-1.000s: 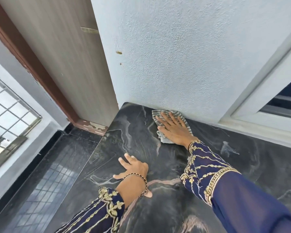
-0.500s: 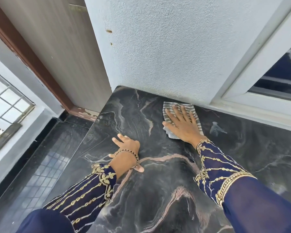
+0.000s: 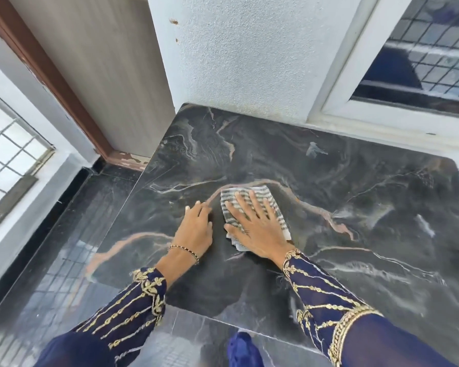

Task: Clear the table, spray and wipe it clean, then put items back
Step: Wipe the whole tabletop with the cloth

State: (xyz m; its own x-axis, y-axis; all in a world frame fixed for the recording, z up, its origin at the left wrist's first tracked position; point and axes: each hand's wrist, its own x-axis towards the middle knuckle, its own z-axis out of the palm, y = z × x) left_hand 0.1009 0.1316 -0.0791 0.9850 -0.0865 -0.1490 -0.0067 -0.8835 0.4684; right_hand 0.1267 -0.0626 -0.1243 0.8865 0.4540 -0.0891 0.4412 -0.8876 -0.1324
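A dark marble table top (image 3: pixel 342 234) with pink and white veins fills the middle of the head view. A folded grey-and-white striped cloth (image 3: pixel 265 197) lies flat near its centre. My right hand (image 3: pixel 255 229) presses down on the cloth with fingers spread and straight. My left hand (image 3: pixel 195 229) rests flat on the bare marble just left of the cloth, fingers together and pointing away from me. Both wrists wear navy sleeves with gold embroidery.
A white textured wall (image 3: pixel 249 54) backs the table. A window with a white frame (image 3: pixel 355 75) is at the upper right, a wooden door (image 3: pixel 104 62) at the upper left. Dark glossy floor (image 3: pixel 64 247) lies left of the table edge.
My right hand has dragged the cloth from the far edge by the wall toward me, to the middle of the table. The left hand stays flat and now lies close beside the cloth.
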